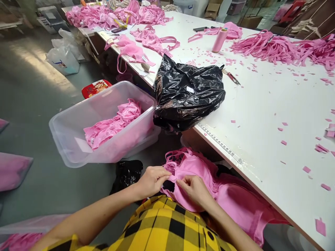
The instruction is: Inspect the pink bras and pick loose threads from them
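Two hands pinch one pink bra (195,169): the left hand (151,181) and the right hand (196,190) each have thumb and fingers closed on its edge, close together. The bra lies beneath the fingers and spreads to their right, beside the tabletop (261,129) edge, with a plaid shirt (164,226) just nearer the wearer. Beyond the fingers, a black plastic bag (188,94) rests at the tabletop's corner. Ahead and to their left stands a clear bin (70,122) holding pink fabric pieces (112,125). Far beyond them, a pink thread spool (220,40) leans slightly on the tabletop.
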A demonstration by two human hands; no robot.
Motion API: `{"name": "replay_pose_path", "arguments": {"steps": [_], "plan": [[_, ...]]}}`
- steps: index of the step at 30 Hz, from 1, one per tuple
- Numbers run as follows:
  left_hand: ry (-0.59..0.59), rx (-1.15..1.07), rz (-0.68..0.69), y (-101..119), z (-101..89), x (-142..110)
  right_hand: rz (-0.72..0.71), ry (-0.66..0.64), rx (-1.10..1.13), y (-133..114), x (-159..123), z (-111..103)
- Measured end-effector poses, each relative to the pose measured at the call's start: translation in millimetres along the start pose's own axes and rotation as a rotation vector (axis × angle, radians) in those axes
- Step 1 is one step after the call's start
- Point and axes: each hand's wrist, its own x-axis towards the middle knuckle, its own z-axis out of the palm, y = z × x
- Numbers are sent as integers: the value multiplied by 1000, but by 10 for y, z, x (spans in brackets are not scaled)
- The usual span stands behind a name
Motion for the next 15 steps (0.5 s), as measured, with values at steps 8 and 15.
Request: {"name": "replay_pose_path", "arguments": {"steps": [8,15], "plan": [[-34,59,-3,-14,178,-77,95,-49,90,32,18,247],[-49,-28,-235,51,136,-36,120,-59,167,17,30,244]]}}
